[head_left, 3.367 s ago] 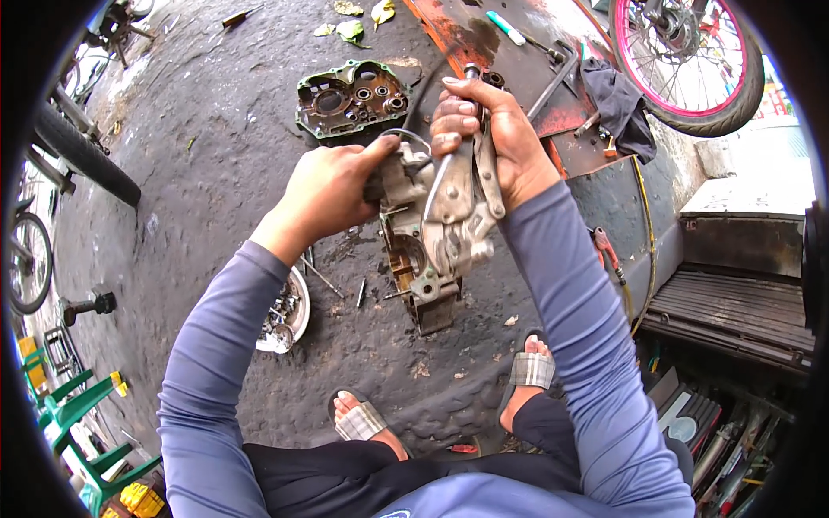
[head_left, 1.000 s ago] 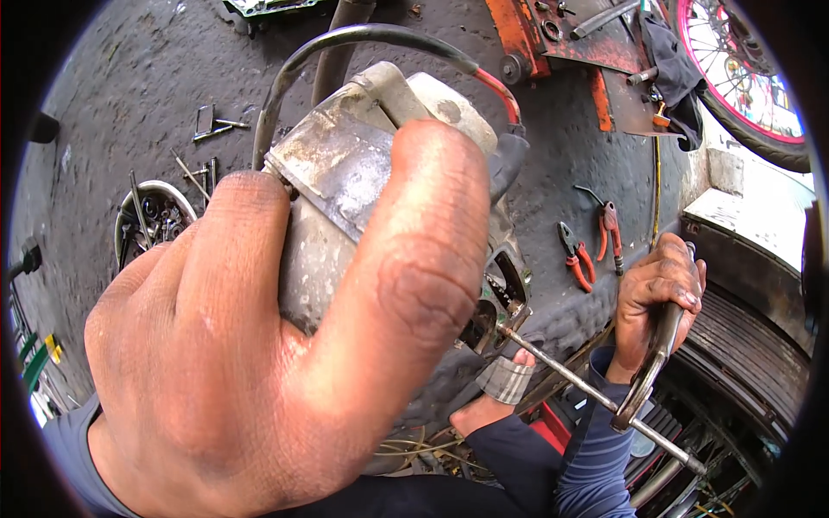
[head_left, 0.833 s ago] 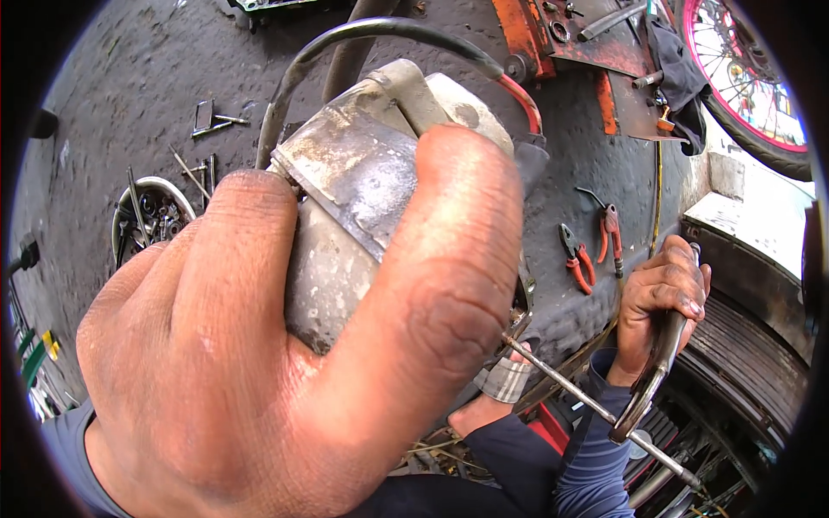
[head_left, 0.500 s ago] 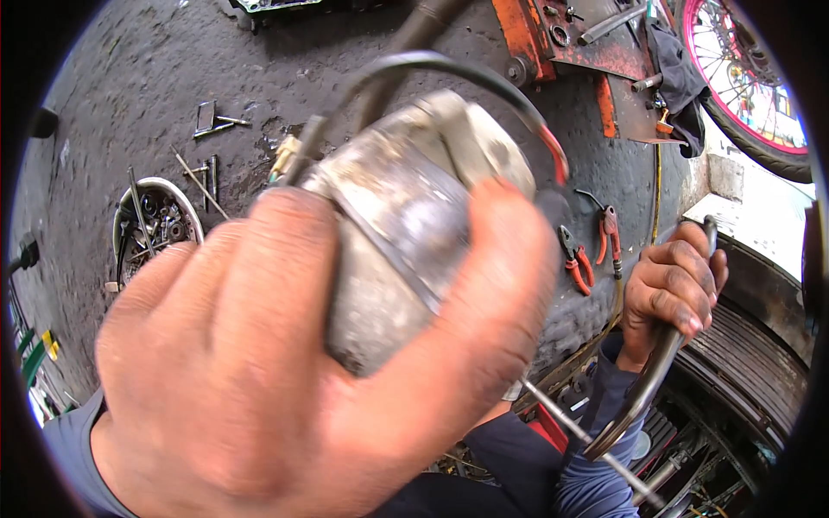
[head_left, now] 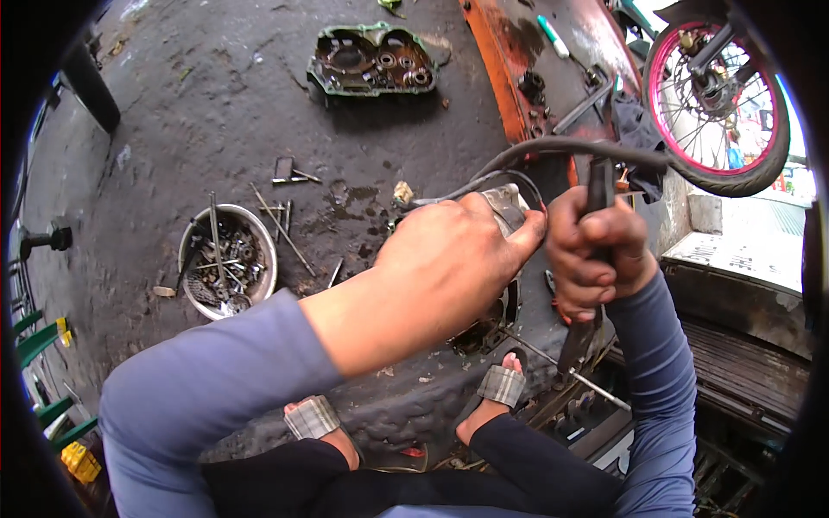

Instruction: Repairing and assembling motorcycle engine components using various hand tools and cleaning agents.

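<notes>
The engine part [head_left: 508, 207] is gripped from above by the fingers of the left hand [head_left: 445, 259], which are wrapped around its far side; the thumb is pressed along the right edge, and the fingertips are hidden. The left forearm is laid across from the lower left, with the back of the hand turned up. The fingers of the right hand [head_left: 600, 250] are curled into a fist around a dark metal tool [head_left: 577, 347], held nearly upright, its forearm raised from the lower right. By the tool's lower end a thin rod [head_left: 600, 389] is met, slanting out from the engine part. Whether the engine part is touching the floor [head_left: 216, 138] cannot be told.

Dark lettering is borne by a pale panel [head_left: 721, 250] at the right.

Half a second ago the left hand and engine part were seen much larger, and the right hand was held well apart; now it is seen just beside the left thumb. The casing half [head_left: 371, 65], then shown only by an edge, is now seen whole beyond the hands. At the left, the bowl [head_left: 271, 259] of small metal parts is now fully shown.
</notes>
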{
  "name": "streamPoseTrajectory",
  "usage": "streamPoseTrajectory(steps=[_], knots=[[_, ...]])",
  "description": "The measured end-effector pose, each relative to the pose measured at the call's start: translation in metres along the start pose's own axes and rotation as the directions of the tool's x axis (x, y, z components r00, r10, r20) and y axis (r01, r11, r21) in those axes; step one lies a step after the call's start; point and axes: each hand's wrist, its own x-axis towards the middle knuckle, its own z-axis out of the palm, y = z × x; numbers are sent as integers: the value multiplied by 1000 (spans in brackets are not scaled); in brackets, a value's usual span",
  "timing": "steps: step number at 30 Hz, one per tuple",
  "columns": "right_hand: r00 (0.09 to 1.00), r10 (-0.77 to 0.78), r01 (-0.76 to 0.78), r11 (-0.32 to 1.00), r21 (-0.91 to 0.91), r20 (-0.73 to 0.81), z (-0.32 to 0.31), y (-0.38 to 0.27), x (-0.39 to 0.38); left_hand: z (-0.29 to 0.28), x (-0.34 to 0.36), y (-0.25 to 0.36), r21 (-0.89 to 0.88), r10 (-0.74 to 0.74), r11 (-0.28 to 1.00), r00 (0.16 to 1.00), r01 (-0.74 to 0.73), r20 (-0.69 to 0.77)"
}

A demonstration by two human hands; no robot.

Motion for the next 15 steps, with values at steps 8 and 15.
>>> streamPoseTrajectory(steps=[8,15], knots=[[987,8,-16,999,-48,-159,26,-3,12,-4,-3,-22,11,30,999,999,-30,15],[848,-282,243,959,-144,-450,22,3,4,-6,-3,-26,4,4,1000,1000,-4,-15]])
